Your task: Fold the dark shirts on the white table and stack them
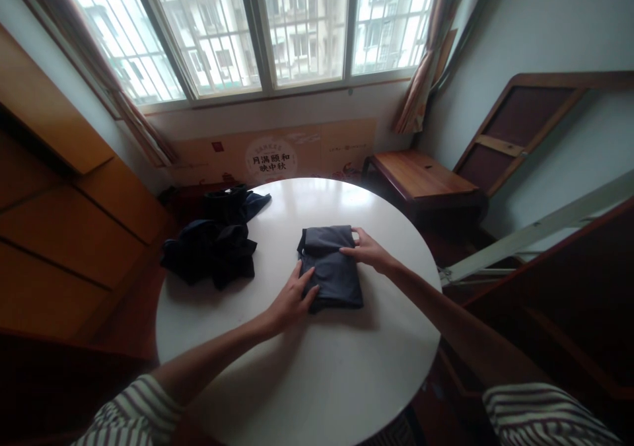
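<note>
Resting on the near left part of a folded dark grey garment (333,271), the left hand (293,298) has its digits spread apart, some lying on the cloth and others along its left edge. The right hand (370,250) touches the same garment at its far right corner, one digit on top and another by the edge; whether it pinches the fabric between them I cannot tell. The garment lies flat between the two hands, beyond the left one and to the left of the right one, with a folded flap across its far end.

Under both hands is a round white table (376,367). Beyond the left hand and off to its left, well apart from it, a crumpled black garment (212,251) lies near the table's edge, with another dark garment (235,203) just behind it. Behind each hand, a bare forearm leads back to a striped sleeve (141,409).

Farther out, past the right hand and to its right, stands a low wooden table (426,172). Straight beyond both hands, a printed panel (317,143) sits below a barred window (302,30).
</note>
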